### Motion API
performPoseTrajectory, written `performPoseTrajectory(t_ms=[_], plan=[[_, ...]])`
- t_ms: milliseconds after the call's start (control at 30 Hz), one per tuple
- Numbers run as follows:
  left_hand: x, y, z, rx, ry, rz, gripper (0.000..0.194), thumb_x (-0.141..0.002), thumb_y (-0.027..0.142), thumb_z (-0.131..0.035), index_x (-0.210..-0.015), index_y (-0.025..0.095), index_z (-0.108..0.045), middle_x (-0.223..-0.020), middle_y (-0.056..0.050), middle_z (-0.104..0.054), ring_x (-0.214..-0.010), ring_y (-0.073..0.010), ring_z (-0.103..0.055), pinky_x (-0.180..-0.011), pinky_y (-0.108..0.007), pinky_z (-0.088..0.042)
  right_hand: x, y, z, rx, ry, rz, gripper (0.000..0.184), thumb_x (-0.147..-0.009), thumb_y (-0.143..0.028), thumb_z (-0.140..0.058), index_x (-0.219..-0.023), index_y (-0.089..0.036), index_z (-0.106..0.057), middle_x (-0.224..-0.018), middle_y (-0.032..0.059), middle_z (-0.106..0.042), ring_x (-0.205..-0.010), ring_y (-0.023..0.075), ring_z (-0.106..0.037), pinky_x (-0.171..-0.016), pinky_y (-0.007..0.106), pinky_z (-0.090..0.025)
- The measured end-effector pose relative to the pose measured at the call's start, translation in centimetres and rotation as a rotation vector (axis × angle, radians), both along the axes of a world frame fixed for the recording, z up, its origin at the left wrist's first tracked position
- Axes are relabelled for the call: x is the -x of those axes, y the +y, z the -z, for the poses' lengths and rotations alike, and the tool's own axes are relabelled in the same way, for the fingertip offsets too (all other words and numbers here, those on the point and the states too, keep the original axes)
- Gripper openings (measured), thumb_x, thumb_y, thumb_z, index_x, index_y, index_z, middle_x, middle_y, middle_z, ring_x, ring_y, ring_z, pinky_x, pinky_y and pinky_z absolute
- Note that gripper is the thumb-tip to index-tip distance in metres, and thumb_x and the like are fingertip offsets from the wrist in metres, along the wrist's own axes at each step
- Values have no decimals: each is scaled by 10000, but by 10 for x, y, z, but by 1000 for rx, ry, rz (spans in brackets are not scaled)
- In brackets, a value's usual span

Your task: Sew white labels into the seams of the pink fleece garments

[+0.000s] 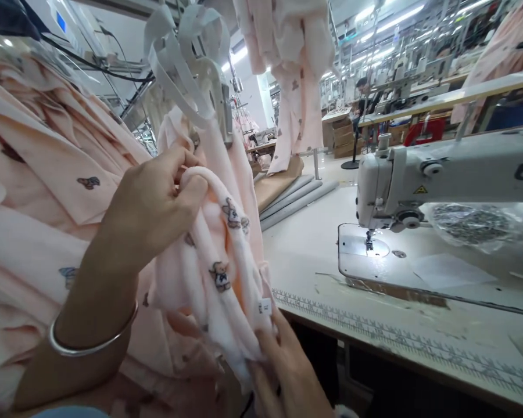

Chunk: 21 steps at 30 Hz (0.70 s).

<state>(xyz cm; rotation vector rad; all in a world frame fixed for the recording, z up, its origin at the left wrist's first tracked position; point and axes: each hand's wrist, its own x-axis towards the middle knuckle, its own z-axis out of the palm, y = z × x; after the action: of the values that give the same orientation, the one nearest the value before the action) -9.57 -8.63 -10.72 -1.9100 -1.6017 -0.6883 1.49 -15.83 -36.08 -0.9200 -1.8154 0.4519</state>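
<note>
A pale pink fleecy garment [239, 278] with small printed bears hangs between my two hands in front of the table's left edge. My left hand [157, 203], a silver bangle on its wrist, pinches the upper edge of the cloth between thumb and fingers. Lower down, my right hand [287, 366] grips the same garment close to a small white size label [264, 306]. Part of the right hand's fingers is hidden by the fabric. Behind my left hand, a white plastic hanger clip [215, 87] with looped white tape holds more pink cloth.
A white sewing machine [418, 180] stands on the table at right, its needle area lit. A printed ruler strip [375, 331] runs along the table's front edge. Pink garments [47, 174] hang thickly at left, and another pair [298, 104] hangs ahead. Grey folded sheets [294, 197] lie behind.
</note>
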Motion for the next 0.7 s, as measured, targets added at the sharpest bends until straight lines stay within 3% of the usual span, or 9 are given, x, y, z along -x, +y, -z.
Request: performPoseTrajectory(t_ms=[67,200,267,333,400,467,567,633,700], plan=[[-6,-2,-3,-41,20,-29,243,-804,222,-445,-942,236,-645,-697,29,-594,-627,-134,-500,-624,-265,-390,2,-1,-5,-25,-21,-73,217,-834,-189,-428,-979,-173,-589,-1359,157,-401,-1234,290,-431,-906,388,-481],[-25,10,-17,-200,10,24,314,-831,199,-395,-1003,260,-650,-847,7,-644,-751,-180,-581,-749,-319,-432,-5,-6,-38,-338,-98,224,208,-783,-135,-555,-966,-223,-598,-1268,114,-529,-1085,292,-564,-784,377,-533],[-36,21,-25,-257,20,64,329,-840,203,-379,-1001,279,-655,-883,10,-648,-804,-193,-599,-748,-326,-442,-15,-1,-55,-452,-188,209,239,-782,-116,-536,-989,-225,-586,-1221,99,-575,-905,236,-646,-641,303,-551],[-49,31,-31,-306,30,111,329,-837,195,-384,-987,284,-664,-891,23,-653,-829,-193,-603,-749,-323,-445,-33,12,-65,-421,-318,124,233,-807,-134,-441,-991,-185,-574,-1135,122,-623,-733,200,-665,-490,266,-527],[-63,44,-28,-385,9,179,312,-817,159,-409,-949,261,-673,-859,34,-653,-811,-180,-605,-759,-313,-446,-61,28,-62,-300,-441,182,292,-805,-125,-344,-1001,-157,-557,-975,129,-667,-614,194,-652,-389,266,-485],[-75,65,-15,-410,-32,239,293,-811,132,-415,-932,245,-657,-829,36,-647,-801,-168,-600,-751,-299,-443,-98,44,-49,-170,-528,374,282,-813,-125,-317,-976,-183,-540,-792,77,-660,-536,187,-627,-351,263,-450],[-90,117,27,-243,-59,274,264,-856,165,-380,-965,235,-610,-854,-2,-643,-796,-170,-588,-735,-303,-437,-149,59,-25,-9,-605,580,131,-853,-226,-377,-843,-235,-508,-672,13,-586,-533,176,-608,-352,245,-417],[-97,158,62,-30,-25,253,264,-867,178,-361,-973,187,-602,-908,-68,-639,-808,-200,-589,-716,-328,-435,-167,63,-16,100,-599,592,124,-856,-262,-399,-770,-244,-487,-657,-1,-565,-531,168,-597,-362,239,-405],[-103,192,93,200,30,263,239,-839,139,-389,-922,124,-612,-877,-130,-630,-805,-238,-594,-685,-346,-434,-166,63,-17,230,-500,537,146,-871,-264,-383,-806,-250,-513,-697,-2,-593,-536,158,-600,-408,247,-439]])
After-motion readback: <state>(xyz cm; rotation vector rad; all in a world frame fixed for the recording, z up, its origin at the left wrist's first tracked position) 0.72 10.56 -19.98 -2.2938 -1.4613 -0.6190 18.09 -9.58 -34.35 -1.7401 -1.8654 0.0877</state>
